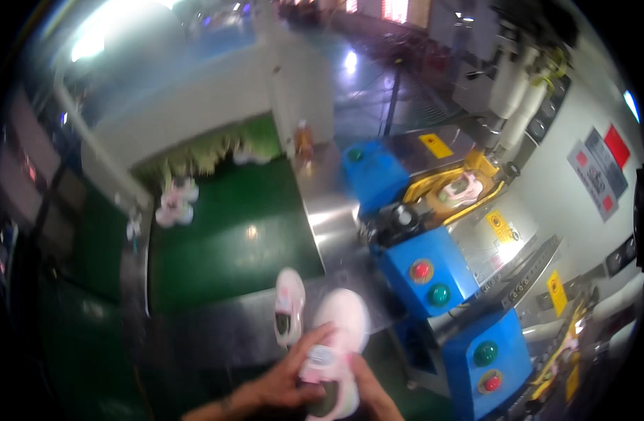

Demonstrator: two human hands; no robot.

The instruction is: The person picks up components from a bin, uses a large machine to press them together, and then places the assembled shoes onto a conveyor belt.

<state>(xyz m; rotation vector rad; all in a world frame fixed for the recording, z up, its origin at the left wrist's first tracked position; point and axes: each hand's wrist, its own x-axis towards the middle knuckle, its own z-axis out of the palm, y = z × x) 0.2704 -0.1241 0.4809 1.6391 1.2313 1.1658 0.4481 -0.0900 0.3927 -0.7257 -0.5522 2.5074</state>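
Note:
A pale pink and white sneaker (344, 321) is held between both my hands at the bottom middle, its toe pointing away from me. My left hand (288, 375) grips it from the left, fingers over the tongue and upper. On the other side, my right hand (370, 387) presses against the shoe's right flank near the heel. A second pink sneaker (289, 302) lies just left of it on the metal ledge (217, 340), toe away, touching neither hand.
A green conveyor belt (231, 245) runs toward a fringed opening, with more pink shoes (176, 202) at its left. To the right, blue control boxes (428, 270) carry red and green buttons. A yellow-edged press (434, 189) holds another pink shoe (464, 189). An amber bottle (304, 140) stands behind.

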